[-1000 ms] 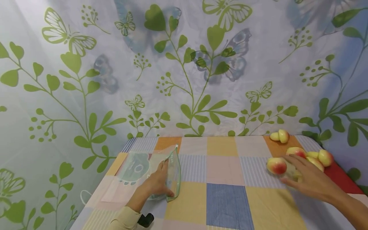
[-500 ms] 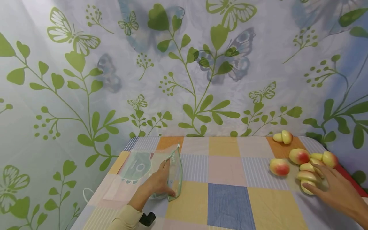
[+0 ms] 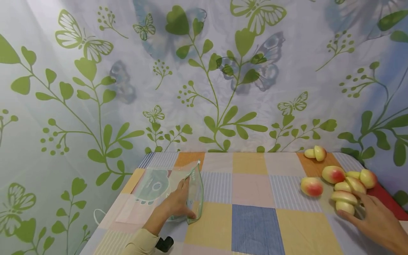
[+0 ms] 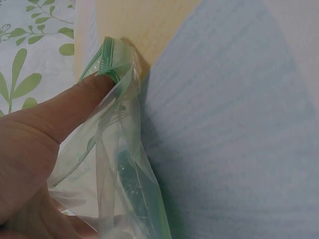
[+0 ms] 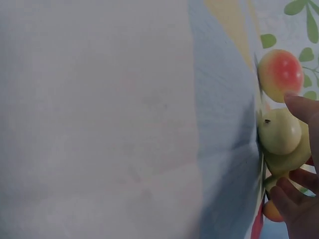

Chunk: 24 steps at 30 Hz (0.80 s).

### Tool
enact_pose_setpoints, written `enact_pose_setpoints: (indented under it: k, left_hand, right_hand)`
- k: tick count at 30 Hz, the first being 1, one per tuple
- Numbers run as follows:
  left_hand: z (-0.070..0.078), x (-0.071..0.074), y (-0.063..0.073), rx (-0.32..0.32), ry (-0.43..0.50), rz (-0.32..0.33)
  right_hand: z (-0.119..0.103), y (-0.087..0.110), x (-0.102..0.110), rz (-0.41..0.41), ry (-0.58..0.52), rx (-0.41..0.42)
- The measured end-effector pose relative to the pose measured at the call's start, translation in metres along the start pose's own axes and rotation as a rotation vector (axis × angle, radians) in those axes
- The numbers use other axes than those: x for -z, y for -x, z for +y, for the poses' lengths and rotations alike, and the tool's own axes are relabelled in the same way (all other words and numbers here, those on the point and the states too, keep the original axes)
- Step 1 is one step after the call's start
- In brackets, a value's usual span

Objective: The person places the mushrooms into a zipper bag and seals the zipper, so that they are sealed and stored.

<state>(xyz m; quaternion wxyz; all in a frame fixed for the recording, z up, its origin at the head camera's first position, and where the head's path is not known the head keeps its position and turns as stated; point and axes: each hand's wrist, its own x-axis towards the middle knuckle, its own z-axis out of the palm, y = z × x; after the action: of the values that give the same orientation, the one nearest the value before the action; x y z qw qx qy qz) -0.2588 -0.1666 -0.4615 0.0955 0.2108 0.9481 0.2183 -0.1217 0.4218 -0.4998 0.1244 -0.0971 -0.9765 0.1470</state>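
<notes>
My left hand (image 3: 176, 202) is at the mouth of a clear zip bag (image 3: 193, 198) with green edging, thumb and fingers spread apart and pressing its sides outward. In the left wrist view, the thumb (image 4: 75, 107) pushes into the bag's corner by the green zip. At the right, my right hand (image 3: 380, 220) is spread beside a toy mushroom (image 3: 345, 207) with a pale stem and a yellow-red cap. The thumb lies near its stem; whether the fingers touch it I cannot tell. In the right wrist view, the stem end (image 5: 280, 130) faces the camera between thumb and fingers.
More yellow-red toy mushrooms lie around the right hand: one at the left (image 3: 312, 186), one behind (image 3: 333, 174), one at the far right (image 3: 368, 178), and one near the back edge (image 3: 319, 153). A patchwork cloth (image 3: 256, 226) covers the table; a leaf-patterned curtain (image 3: 204, 88) hangs behind.
My right hand has moved right and toward me, from above the left mushroom to the nearest one, which has turned so its stem points toward me. The left hand stays in the bag.
</notes>
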Motion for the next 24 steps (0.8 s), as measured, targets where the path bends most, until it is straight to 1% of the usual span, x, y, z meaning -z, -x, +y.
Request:
enact_pose_setpoints:
  k: [4, 11, 13, 18, 20, 24]
  left_hand:
    - [0.0009, 0.0005, -0.0004, -0.003, 0.001, 0.004]
    - [0.001, 0.0003, -0.0005, -0.004, 0.005, 0.003]
    - [0.0011, 0.0003, -0.0003, -0.001, 0.005, 0.003]
    - [0.001, 0.0004, -0.0003, 0.007, 0.003, 0.005]
    - [0.0005, -0.0001, -0.0006, 0.01, 0.001, 0.005]
    - [-0.0004, -0.0011, -0.001, 0.016, -0.002, -0.002]
  right_hand:
    - [-0.0001, -0.0014, 0.0002, -0.025, -0.001, -0.024]
    - [-0.0002, -0.0046, 0.0022, -0.027, -0.046, -0.039]
    - [0.0, -0.0056, 0.0017, -0.047, -0.057, -0.052]
    - [0.0036, -0.0087, 0.0004, -0.09, -0.107, -0.038]
    - [0.0048, -0.0094, 0.0005, -0.09, -0.13, -0.024]
    - [0.0039, -0.009, 0.0, -0.097, -0.193, -0.048]
